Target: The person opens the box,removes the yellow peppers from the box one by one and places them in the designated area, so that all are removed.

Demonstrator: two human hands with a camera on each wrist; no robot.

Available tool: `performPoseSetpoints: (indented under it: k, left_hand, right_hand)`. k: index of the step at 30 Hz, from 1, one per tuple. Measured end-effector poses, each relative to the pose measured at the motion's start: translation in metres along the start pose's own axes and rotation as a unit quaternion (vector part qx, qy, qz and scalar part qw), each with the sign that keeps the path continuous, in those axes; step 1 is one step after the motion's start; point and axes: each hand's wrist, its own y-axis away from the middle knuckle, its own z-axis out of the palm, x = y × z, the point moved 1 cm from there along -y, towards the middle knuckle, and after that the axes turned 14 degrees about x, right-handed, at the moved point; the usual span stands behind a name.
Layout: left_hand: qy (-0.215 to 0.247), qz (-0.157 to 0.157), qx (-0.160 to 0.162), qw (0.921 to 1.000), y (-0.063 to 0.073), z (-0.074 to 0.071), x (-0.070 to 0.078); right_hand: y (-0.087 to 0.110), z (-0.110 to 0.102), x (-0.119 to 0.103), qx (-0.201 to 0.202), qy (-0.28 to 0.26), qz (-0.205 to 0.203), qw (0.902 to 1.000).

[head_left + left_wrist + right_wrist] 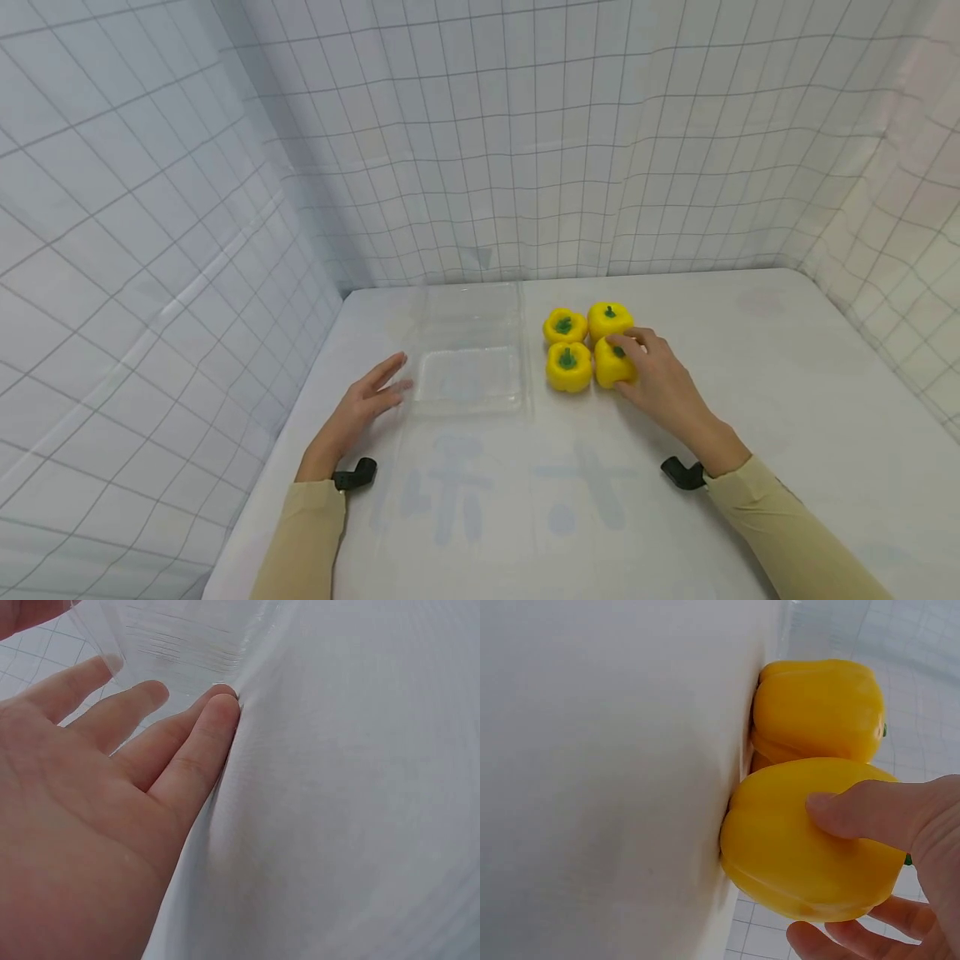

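Four-lobed yellow bell peppers with green stems stand in a tight cluster on the table. My right hand (pixel 663 387) holds the near right yellow bell pepper (pixel 607 368), thumb on its near side and fingers around the far side. In the right wrist view that pepper (pixel 802 847) still stands on the table, beside another yellow pepper (pixel 817 709). To the left lies a clear plastic clamshell box (pixel 468 379), its lid (pixel 468 304) folded back. My left hand (pixel 363 407) rests by the box's left side with fingers extended; in the left wrist view its fingertips (pixel 221 712) are near the clear plastic (pixel 184 645).
A near left yellow pepper (pixel 568 377), a far left one (pixel 562 329) and a far right one (pixel 609 318) stand close together. The white table (pixel 735 350) has faint marks at the front. Gridded white cloth (pixel 480 150) hangs behind and at both sides.
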Motion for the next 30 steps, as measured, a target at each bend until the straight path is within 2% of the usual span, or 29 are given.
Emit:
performPoseSetpoints:
  k: [5, 15, 20, 26, 30]
  left_hand:
    - [-0.001, -0.001, 0.005, 1.0000, 0.000, 0.000, 0.003]
    - [0.017, -0.019, 0.021, 0.9994, 0.004, 0.004, 0.005]
    - [-0.019, -0.023, 0.044, 0.9986, 0.011, 0.003, 0.008]
    - [-0.049, -0.014, 0.082, 0.9954, 0.017, -0.002, 0.012]
    - [-0.078, -0.011, 0.105, 0.9913, 0.022, -0.003, 0.012]
  right_hand:
    - [-0.001, -0.002, 0.001, 0.003, 0.008, -0.004, 1.0000]
    - [0.002, -0.014, -0.005, -0.026, 0.032, 0.000, 0.9991]
    - [0.005, -0.022, -0.011, -0.043, 0.041, 0.000, 0.9982]
    - [0.001, -0.032, -0.019, -0.033, 0.044, -0.021, 0.9983]
    - [-0.001, -0.039, -0.023, -0.037, 0.049, -0.020, 0.9979]
